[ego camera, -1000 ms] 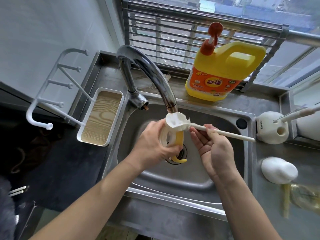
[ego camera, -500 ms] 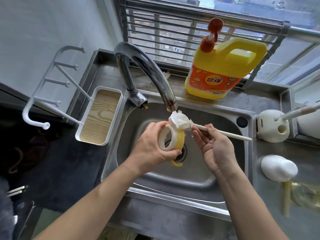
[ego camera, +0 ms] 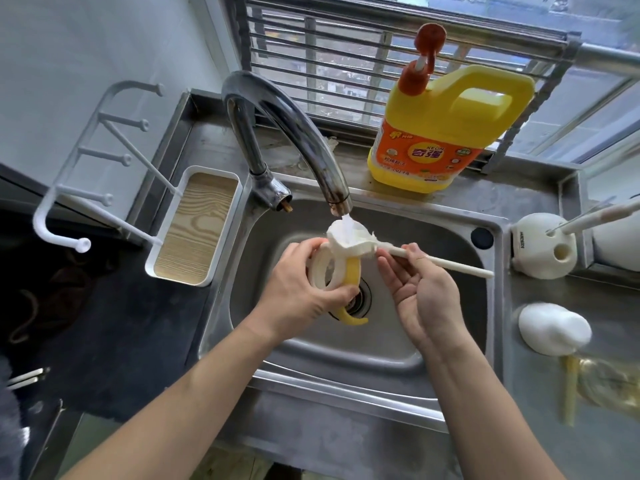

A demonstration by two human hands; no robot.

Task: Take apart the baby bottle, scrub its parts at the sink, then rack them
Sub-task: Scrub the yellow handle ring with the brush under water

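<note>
Over the steel sink (ego camera: 450, 247), my left hand (ego camera: 298, 292) grips a cream and yellow bottle collar ring with curved handles (ego camera: 337, 271). My right hand (ego camera: 422, 285) pinches the thin white handle of a bottle brush (ego camera: 450, 263). The brush's white sponge head (ego camera: 349, 240) sits right under the tap spout (ego camera: 337, 199), against the top of the ring, with water running onto it. A white drying rack with pegs and a wood-pattern tray (ego camera: 194, 230) stands left of the sink.
A yellow detergent jug with a red pump (ego camera: 440, 133) stands behind the sink by the window bars. On the right counter are a white brush holder (ego camera: 540, 247), a white dome-shaped cap (ego camera: 554, 327) and a clear bottle part (ego camera: 602, 379).
The ring and the brush head have shifted a little under the spout, and the brush head now sits on the ring's top edge. Both hands keep their grips.
</note>
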